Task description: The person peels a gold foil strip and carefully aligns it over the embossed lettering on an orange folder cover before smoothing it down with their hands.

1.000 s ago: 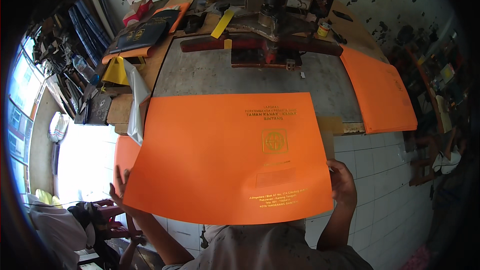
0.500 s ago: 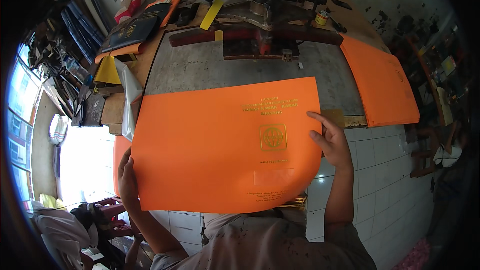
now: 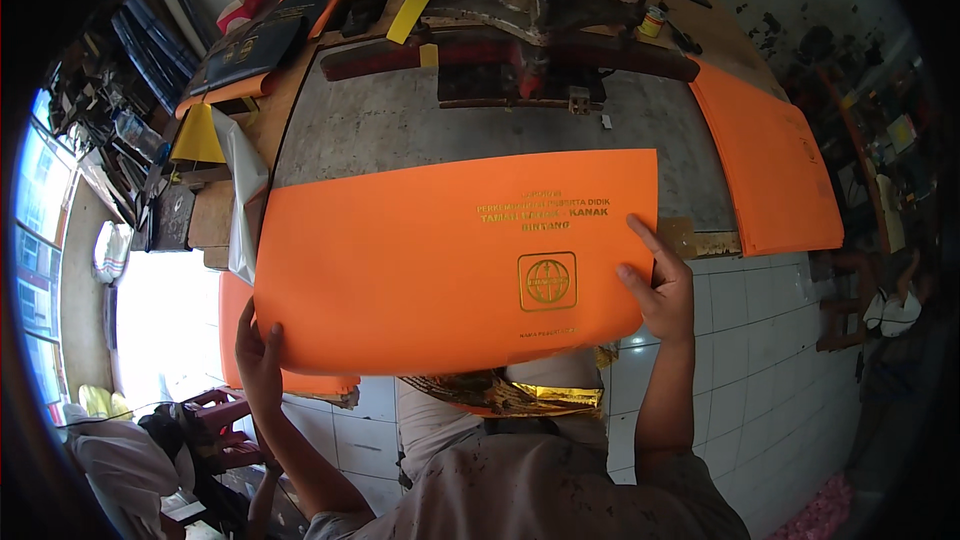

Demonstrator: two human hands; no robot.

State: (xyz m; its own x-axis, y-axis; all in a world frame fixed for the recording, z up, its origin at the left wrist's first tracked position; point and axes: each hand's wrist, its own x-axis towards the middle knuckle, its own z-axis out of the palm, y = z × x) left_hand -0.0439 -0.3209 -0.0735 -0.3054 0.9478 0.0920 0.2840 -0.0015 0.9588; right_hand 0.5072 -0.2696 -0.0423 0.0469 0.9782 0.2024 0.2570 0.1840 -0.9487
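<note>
A large orange cover sheet [image 3: 400, 260] with gold lettering and a boxed globe emblem spans between my two hands, its near edge bowed downward. My left hand [image 3: 261, 352] grips its lower left edge, thumb on top and fingers mostly behind. At the right edge, my right hand [image 3: 660, 285] pinches the sheet, with thumb and index finger showing on its face. Beyond the sheet stands a press with a dark red crossbar [image 3: 640, 58] over a grey metal bed [image 3: 370, 130]; the sheet's far part overlaps the front of that bed. Gold foil [image 3: 560, 396] lies across my lap.
A stack of orange sheets [image 3: 765, 170] sits right of the bed. Dark blue covers [image 3: 255, 52] lie at the far left, near a yellow sheet [image 3: 198, 138] and a hanging white sheet [image 3: 246, 200]. More orange sheets [image 3: 325, 385] rest low on the left. A small tin [image 3: 653, 22] stands behind.
The sheet's near edge has bent down and away from me, uncovering the gold foil on my lap. Both hands keep their hold, and the view has shifted slightly.
</note>
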